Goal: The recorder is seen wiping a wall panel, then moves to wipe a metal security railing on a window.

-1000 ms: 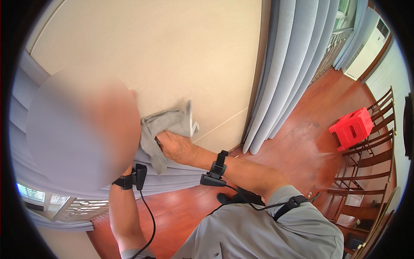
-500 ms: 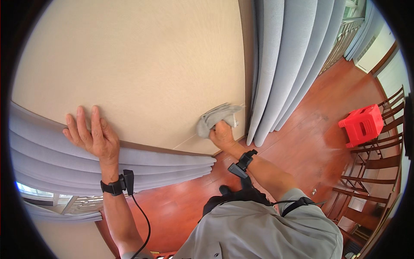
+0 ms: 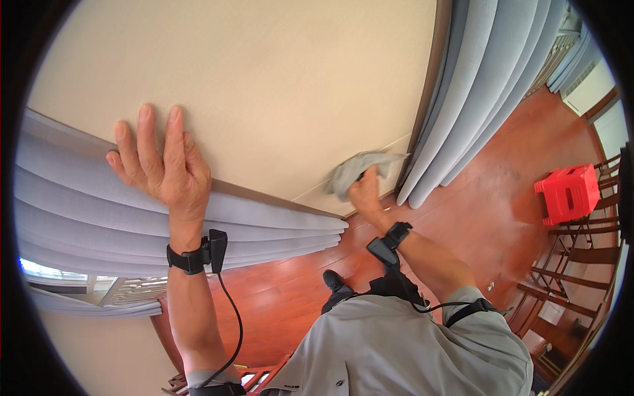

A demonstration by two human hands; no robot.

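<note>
A wide beige wall panel [image 3: 251, 86] with a brown edge strip stands before me. My left hand [image 3: 165, 162] rests spread at its left edge, fingertips on the beige surface and palm over the brown strip. Low on the right part of the panel, my right hand [image 3: 367, 191] grips a crumpled grey cloth [image 3: 356, 173] and presses it to the surface. Part of the cloth is hidden beneath the fingers, and one corner sticks out to the right. A thin pale line crosses the panel close to the cloth.
Blue-grey curtains [image 3: 475, 92] hang to the panel's right, and more curtains [image 3: 99, 198] hang at its left. Reddish wood flooring [image 3: 277, 290] lies below. A red plastic stool [image 3: 569, 193] and several dark wooden chairs [image 3: 591, 254] line the far right.
The right hand and cloth have moved right and slightly up in view. My left hand appears higher and further right. The whole view has shifted, with the panel's right edge further right.
</note>
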